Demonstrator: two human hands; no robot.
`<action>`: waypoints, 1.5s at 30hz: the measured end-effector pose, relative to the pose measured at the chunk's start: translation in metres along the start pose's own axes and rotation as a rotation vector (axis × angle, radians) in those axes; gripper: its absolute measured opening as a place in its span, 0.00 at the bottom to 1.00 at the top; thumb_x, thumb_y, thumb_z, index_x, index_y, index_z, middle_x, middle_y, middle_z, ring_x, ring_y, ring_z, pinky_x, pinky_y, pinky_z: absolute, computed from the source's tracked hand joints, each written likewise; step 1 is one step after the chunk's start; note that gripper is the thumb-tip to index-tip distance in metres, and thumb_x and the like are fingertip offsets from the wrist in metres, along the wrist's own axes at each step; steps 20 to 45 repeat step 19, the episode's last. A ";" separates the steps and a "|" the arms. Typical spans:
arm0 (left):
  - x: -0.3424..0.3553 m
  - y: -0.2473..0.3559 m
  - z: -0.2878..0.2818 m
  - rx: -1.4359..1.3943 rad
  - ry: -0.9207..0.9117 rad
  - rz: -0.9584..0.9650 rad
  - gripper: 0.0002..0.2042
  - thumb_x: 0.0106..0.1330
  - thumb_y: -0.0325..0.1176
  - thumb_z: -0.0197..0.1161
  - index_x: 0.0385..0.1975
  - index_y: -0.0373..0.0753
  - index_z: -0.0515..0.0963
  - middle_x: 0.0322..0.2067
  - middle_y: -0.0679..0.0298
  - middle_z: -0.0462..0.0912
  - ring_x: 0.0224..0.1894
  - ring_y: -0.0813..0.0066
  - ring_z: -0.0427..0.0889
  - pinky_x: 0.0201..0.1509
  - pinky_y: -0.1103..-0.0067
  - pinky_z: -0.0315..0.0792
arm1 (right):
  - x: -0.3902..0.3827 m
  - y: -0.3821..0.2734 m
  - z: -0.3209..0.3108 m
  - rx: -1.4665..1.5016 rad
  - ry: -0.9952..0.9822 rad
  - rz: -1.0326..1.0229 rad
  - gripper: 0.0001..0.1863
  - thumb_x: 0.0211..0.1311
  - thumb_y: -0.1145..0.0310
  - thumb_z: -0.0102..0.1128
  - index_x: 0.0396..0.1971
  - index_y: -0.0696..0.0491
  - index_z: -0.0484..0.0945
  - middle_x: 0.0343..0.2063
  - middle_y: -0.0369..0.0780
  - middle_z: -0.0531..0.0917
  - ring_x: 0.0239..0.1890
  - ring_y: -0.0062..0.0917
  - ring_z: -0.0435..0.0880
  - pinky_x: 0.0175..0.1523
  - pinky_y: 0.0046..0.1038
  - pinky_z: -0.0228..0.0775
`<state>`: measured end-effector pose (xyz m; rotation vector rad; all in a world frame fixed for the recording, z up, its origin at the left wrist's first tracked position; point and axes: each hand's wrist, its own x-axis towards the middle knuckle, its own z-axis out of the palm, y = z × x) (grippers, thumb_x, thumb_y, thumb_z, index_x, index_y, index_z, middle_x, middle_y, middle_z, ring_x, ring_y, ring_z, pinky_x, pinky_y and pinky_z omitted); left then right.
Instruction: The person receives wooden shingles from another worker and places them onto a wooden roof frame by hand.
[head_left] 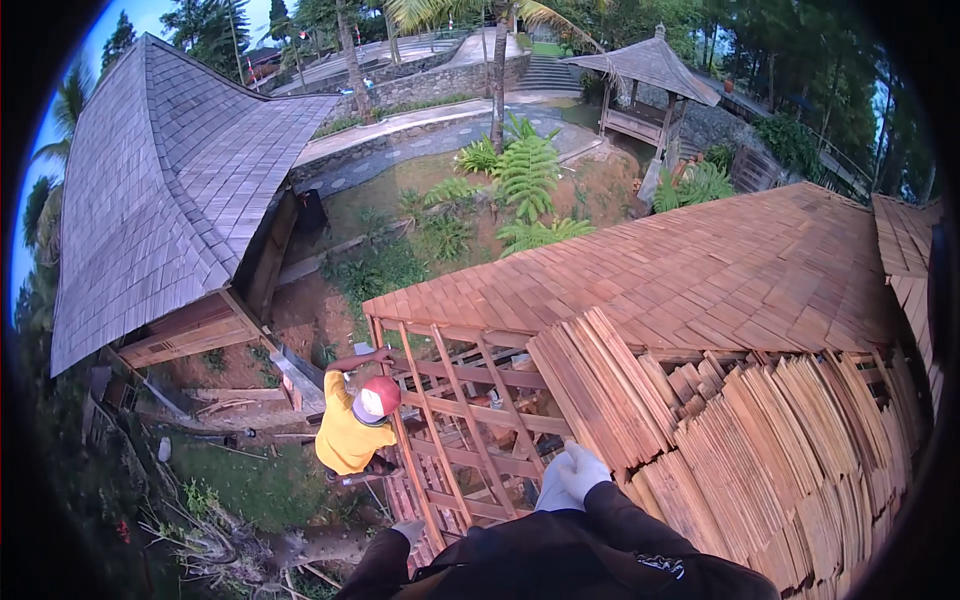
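My right hand [584, 474], in a pale glove, is in front of me beside stacked wooden shingles [600, 385]. Its fingers point away and bend down over a light grey patch that I cannot make out; no held object shows. Low on the left, my left hand [408, 530] shows only in part, next to the slatted edge of the roof frame [440, 400]. My dark sleeve covers the rest of it, and its fingers are too small to read. Wooden rafters and crossing battens lie bare between the shingle stacks and the frame's left edge.
A person in a yellow shirt and red-white cap [355, 425] stands at the frame's left edge, one hand on it. More shingle piles [790, 440] cover the slope at right. Beyond rises a finished shingle roof [700, 260]. Gaps between rafters open to below. A grey-roofed building [170, 190] stands left.
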<state>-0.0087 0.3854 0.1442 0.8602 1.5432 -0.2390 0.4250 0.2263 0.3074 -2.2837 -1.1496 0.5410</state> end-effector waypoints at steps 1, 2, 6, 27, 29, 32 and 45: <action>-0.008 -0.008 -0.003 -0.008 0.018 -0.015 0.23 0.73 0.54 0.58 0.59 0.47 0.78 0.45 0.59 0.82 0.44 0.62 0.83 0.46 0.62 0.78 | 0.002 -0.039 -0.002 -0.044 -0.122 -0.064 0.36 0.63 0.53 0.64 0.68 0.56 0.71 0.61 0.53 0.80 0.64 0.45 0.78 0.68 0.39 0.69; -0.013 -0.018 -0.009 0.016 0.014 -0.086 0.25 0.73 0.55 0.57 0.62 0.47 0.78 0.48 0.59 0.82 0.46 0.63 0.84 0.45 0.62 0.78 | 0.002 -0.075 -0.002 -0.083 -0.248 -0.138 0.37 0.64 0.53 0.64 0.69 0.56 0.70 0.62 0.52 0.79 0.64 0.45 0.79 0.68 0.39 0.70; -0.023 -0.005 0.011 0.063 -0.066 0.057 0.18 0.73 0.50 0.59 0.53 0.45 0.78 0.38 0.60 0.81 0.39 0.63 0.83 0.40 0.64 0.79 | -0.004 -0.054 0.067 -0.037 -0.264 -0.558 0.35 0.63 0.49 0.64 0.66 0.52 0.73 0.56 0.51 0.82 0.57 0.46 0.83 0.62 0.41 0.73; 0.036 -0.078 0.002 0.161 -0.115 0.206 0.29 0.73 0.57 0.55 0.59 0.38 0.79 0.46 0.50 0.86 0.41 0.59 0.86 0.44 0.64 0.77 | 0.002 -0.032 0.103 0.142 -0.697 -0.028 0.37 0.69 0.45 0.59 0.73 0.46 0.68 0.64 0.50 0.80 0.68 0.37 0.78 0.73 0.33 0.66; 0.036 -0.078 0.002 0.161 -0.115 0.206 0.29 0.73 0.57 0.55 0.59 0.38 0.79 0.46 0.50 0.86 0.41 0.59 0.86 0.44 0.64 0.77 | 0.002 -0.032 0.103 0.142 -0.697 -0.028 0.37 0.69 0.45 0.59 0.73 0.46 0.68 0.64 0.50 0.80 0.68 0.37 0.78 0.73 0.33 0.66; 0.036 -0.078 0.002 0.161 -0.115 0.206 0.29 0.73 0.57 0.55 0.59 0.38 0.79 0.46 0.50 0.86 0.41 0.59 0.86 0.44 0.64 0.77 | 0.002 -0.032 0.103 0.142 -0.697 -0.028 0.37 0.69 0.45 0.59 0.73 0.46 0.68 0.64 0.50 0.80 0.68 0.37 0.78 0.73 0.33 0.66; 0.036 -0.078 0.002 0.161 -0.115 0.206 0.29 0.73 0.57 0.55 0.59 0.38 0.79 0.46 0.50 0.86 0.41 0.59 0.86 0.44 0.64 0.77 | 0.002 -0.032 0.103 0.142 -0.697 -0.028 0.37 0.69 0.45 0.59 0.73 0.46 0.68 0.64 0.50 0.80 0.68 0.37 0.78 0.73 0.33 0.66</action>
